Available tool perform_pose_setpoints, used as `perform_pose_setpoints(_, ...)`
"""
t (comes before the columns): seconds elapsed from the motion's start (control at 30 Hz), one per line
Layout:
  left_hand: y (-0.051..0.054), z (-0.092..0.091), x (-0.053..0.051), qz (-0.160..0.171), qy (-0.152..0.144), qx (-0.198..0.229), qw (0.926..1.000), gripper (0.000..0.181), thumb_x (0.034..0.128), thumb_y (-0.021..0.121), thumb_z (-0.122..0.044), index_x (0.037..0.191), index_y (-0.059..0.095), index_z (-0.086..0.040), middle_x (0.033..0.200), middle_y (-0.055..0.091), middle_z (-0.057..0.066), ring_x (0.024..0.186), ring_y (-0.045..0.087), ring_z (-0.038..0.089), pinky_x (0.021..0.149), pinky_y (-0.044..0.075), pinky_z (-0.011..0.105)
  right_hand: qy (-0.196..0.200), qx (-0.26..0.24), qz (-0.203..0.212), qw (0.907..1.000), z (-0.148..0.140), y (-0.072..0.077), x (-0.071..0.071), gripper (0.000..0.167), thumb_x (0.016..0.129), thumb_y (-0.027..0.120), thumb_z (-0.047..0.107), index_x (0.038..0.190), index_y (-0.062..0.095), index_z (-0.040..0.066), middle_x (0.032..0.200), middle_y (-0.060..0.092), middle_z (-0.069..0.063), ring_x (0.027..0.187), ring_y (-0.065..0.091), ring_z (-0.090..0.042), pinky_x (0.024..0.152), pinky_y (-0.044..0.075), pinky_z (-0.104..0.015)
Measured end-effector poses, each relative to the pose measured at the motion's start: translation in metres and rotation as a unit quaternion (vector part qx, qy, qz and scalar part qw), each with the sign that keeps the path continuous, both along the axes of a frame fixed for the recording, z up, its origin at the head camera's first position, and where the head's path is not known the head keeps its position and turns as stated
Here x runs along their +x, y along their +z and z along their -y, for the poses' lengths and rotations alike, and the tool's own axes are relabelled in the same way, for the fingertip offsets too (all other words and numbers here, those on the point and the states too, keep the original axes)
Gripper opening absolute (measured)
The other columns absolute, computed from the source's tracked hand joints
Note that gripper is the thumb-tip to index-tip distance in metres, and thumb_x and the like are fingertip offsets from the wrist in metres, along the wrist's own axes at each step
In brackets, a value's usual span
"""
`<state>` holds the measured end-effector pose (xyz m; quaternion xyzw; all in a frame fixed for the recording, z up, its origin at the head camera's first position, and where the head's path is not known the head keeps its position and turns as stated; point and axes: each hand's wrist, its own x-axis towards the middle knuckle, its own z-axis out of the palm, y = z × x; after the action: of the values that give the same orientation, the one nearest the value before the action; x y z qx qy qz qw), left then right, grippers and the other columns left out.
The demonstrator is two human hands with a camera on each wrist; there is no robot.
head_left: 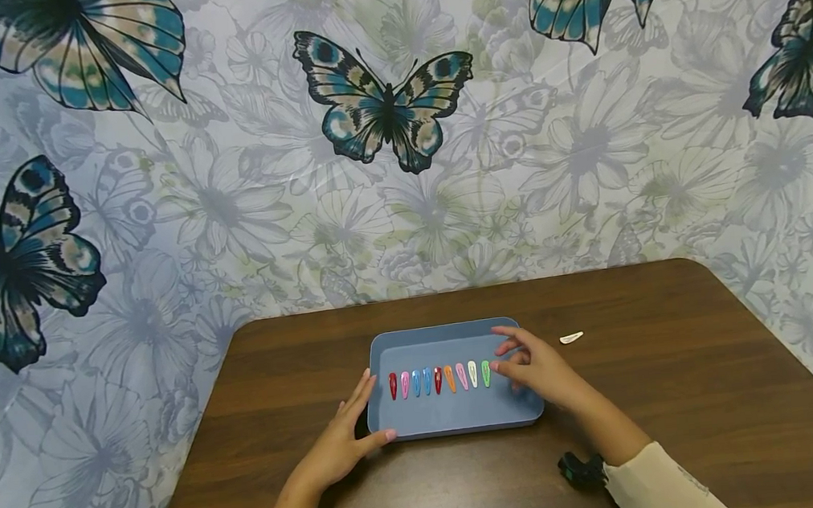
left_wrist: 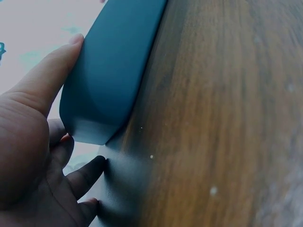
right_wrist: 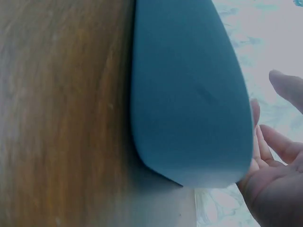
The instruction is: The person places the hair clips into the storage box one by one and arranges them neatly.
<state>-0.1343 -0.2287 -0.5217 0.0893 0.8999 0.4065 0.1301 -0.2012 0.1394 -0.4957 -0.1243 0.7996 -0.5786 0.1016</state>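
A blue-grey rectangular tray (head_left: pixel 457 419) lies on the table, holding a row of several snap hair clips. From left, the row starts with a red clip (head_left: pixel 393 386) and ends with a green clip (head_left: pixel 485 374); beside that one is a cream clip (head_left: pixel 473 374). My left hand (head_left: pixel 339 445) rests at the tray's left end, thumb on the front rim and fingers along the side. My right hand (head_left: pixel 536 365) hovers over the tray's right end, thumb close to the green clip. In the right wrist view, its thumb and fingers stand apart with no clip visible between them.
A single white hair clip (head_left: pixel 571 338) lies on the brown wooden table (head_left: pixel 648 362), right of the tray and beyond the right hand. Behind the table's far edge hangs a butterfly-patterned cloth (head_left: pixel 440 227).
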Motion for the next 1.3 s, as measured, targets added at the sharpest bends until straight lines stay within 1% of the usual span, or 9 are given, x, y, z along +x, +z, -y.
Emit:
perform_pose_setpoints(0.1, 0.001, 0.0, 0.001, 0.001, -0.004, 0.007, 1.0, 0.096, 0.09, 0.073, -0.05, 0.164, 0.013, -0.032, 0.172, 0.0, -0.008, 0.158, -0.002, 0.041, 0.12, -0.003, 0.071, -0.014, -0.006, -0.016, 0.9997, -0.005, 0.003, 0.001, 0.062, 0.093, 0.075, 0.022, 0.147, 0.049, 0.007, 0.123, 0.06, -0.022, 0.081, 0.064, -0.016, 0.066, 0.059, -0.036)
perform_pose_setpoints(0.2, 0.002, 0.0, 0.001, 0.001, -0.007, 0.017, 0.9998, 0.097, 0.0898, 0.073, -0.049, 0.164, 0.013, -0.031, 0.173, 0.0, -0.008, 0.158, -0.003, 0.04, 0.121, -0.003, 0.07, -0.03, -0.008, -0.026, 0.9992, -0.012, 0.006, 0.001, 0.058, 0.094, 0.074, 0.024, 0.145, 0.052, 0.007, 0.125, 0.059, -0.022, 0.087, 0.063, -0.014, 0.071, 0.059, -0.031)
perform_pose_setpoints(0.33, 0.002, 0.0, 0.001, 0.003, -0.008, 0.024, 0.9997, 0.097, 0.0901, 0.073, -0.049, 0.164, 0.013, -0.03, 0.173, 0.0, -0.008, 0.158, -0.004, 0.04, 0.121, -0.004, 0.071, -0.055, 0.014, -0.039, 0.9976, -0.021, 0.009, 0.001, 0.054, 0.096, 0.072, 0.028, 0.142, 0.054, 0.007, 0.131, 0.057, -0.021, 0.097, 0.06, -0.016, 0.076, 0.055, -0.022)
perform_pose_setpoints(0.47, 0.002, 0.0, 0.001, 0.003, -0.007, 0.027, 0.9996, 0.096, 0.0903, 0.073, -0.048, 0.164, 0.013, -0.03, 0.173, 0.0, -0.008, 0.158, -0.004, 0.04, 0.121, -0.004, 0.071, -0.072, 0.036, -0.048, 0.9956, -0.03, 0.009, 0.0, 0.052, 0.097, 0.07, 0.031, 0.141, 0.055, 0.008, 0.134, 0.056, -0.019, 0.103, 0.059, -0.021, 0.078, 0.053, -0.02)
perform_pose_setpoints(0.6, 0.002, 0.0, 0.001, 0.002, -0.006, 0.026, 0.9996, 0.096, 0.0902, 0.073, -0.048, 0.164, 0.013, -0.03, 0.173, 0.0, -0.008, 0.158, -0.004, 0.04, 0.121, -0.004, 0.071, -0.087, 0.055, -0.052, 0.9933, -0.037, 0.009, -0.002, 0.05, 0.098, 0.068, 0.034, 0.14, 0.055, 0.01, 0.134, 0.057, -0.015, 0.108, 0.06, -0.023, 0.081, 0.053, -0.022)
perform_pose_setpoints(0.73, 0.001, 0.0, 0.001, 0.001, -0.006, 0.02, 0.9998, 0.097, 0.0903, 0.073, -0.049, 0.164, 0.013, -0.03, 0.173, 0.0, -0.008, 0.157, -0.004, 0.041, 0.12, -0.003, 0.072, -0.1, 0.067, -0.06, 0.991, -0.044, 0.011, -0.003, 0.05, 0.098, 0.067, 0.036, 0.14, 0.056, 0.01, 0.135, 0.057, -0.016, 0.112, 0.06, -0.026, 0.084, 0.052, -0.026)
perform_pose_setpoints(1.0, 0.001, 0.001, 0.001, -0.004, -0.01, 0.011, 0.9999, 0.097, 0.0902, 0.073, -0.049, 0.164, 0.012, -0.03, 0.173, 0.0, -0.007, 0.158, -0.001, 0.038, 0.122, -0.002, 0.069, -0.13, 0.088, -0.032, 0.9871, -0.059, 0.011, -0.006, 0.052, 0.099, 0.065, 0.04, 0.142, 0.054, 0.012, 0.142, 0.048, -0.019, 0.118, 0.058, -0.029, 0.087, 0.05, -0.028)
perform_pose_setpoints(1.1, 0.001, 0.0, 0.001, -0.003, -0.01, 0.011, 0.9999, 0.096, 0.0907, 0.073, -0.047, 0.164, 0.012, -0.03, 0.173, 0.0, -0.007, 0.158, -0.001, 0.039, 0.122, -0.003, 0.07, -0.14, 0.103, -0.03, 0.9843, -0.063, 0.011, -0.007, 0.054, 0.099, 0.065, 0.04, 0.143, 0.053, 0.011, 0.142, 0.045, -0.02, 0.119, 0.058, -0.03, 0.088, 0.049, -0.03)
perform_pose_setpoints(1.3, 0.0, 0.0, 0.001, -0.004, -0.009, 0.01, 0.9999, 0.096, 0.0906, 0.073, -0.048, 0.164, 0.013, -0.03, 0.173, 0.0, -0.007, 0.158, -0.001, 0.039, 0.121, -0.003, 0.07, -0.152, 0.109, -0.018, 0.9822, -0.073, 0.009, -0.009, 0.059, 0.099, 0.063, 0.043, 0.146, 0.05, 0.009, 0.146, 0.042, -0.021, 0.123, 0.056, -0.033, 0.09, 0.048, -0.033)
